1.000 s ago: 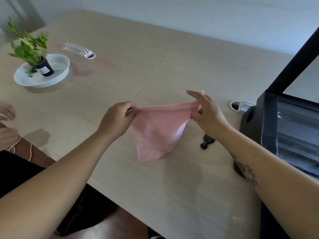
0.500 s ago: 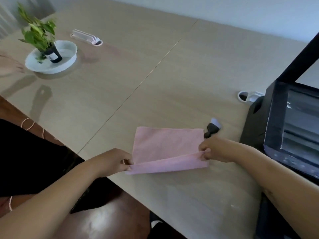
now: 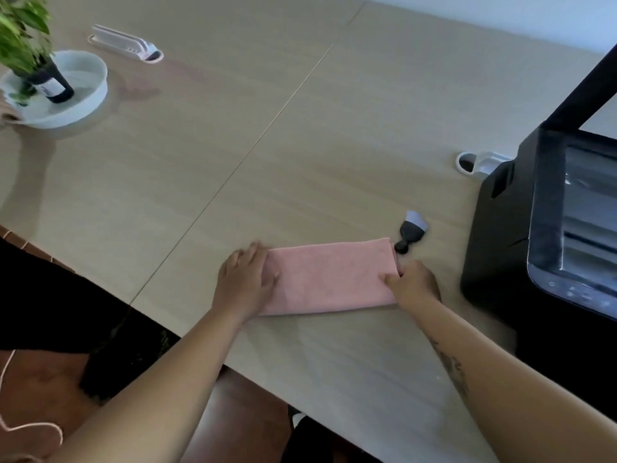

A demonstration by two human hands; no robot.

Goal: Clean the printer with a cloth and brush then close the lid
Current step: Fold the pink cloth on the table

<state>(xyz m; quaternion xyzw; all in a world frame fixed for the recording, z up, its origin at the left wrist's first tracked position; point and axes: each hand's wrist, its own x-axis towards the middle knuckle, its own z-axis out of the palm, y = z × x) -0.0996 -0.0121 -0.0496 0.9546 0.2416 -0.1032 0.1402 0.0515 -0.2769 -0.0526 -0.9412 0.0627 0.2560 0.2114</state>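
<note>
Half the printer (image 3: 547, 235) is cut off at the right edge, lid up. Pink cloth (image 3: 329, 277) lies folded on the table (image 3: 300, 145), left hand (image 3: 245, 284) flat and spread on its left end, right hand (image 3: 414, 284) pinching the right end. Brush (image 3: 411, 231) sits just beyond. Far left, a blurry potted plant (image 3: 25, 45) stands in a white bowl (image 3: 90, 91).

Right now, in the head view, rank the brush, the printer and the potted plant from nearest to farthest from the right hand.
From the right hand:
1. Brush, just beyond it on the table.
2. Printer, to its right.
3. Potted plant, far left corner, in a white dish.
</note>
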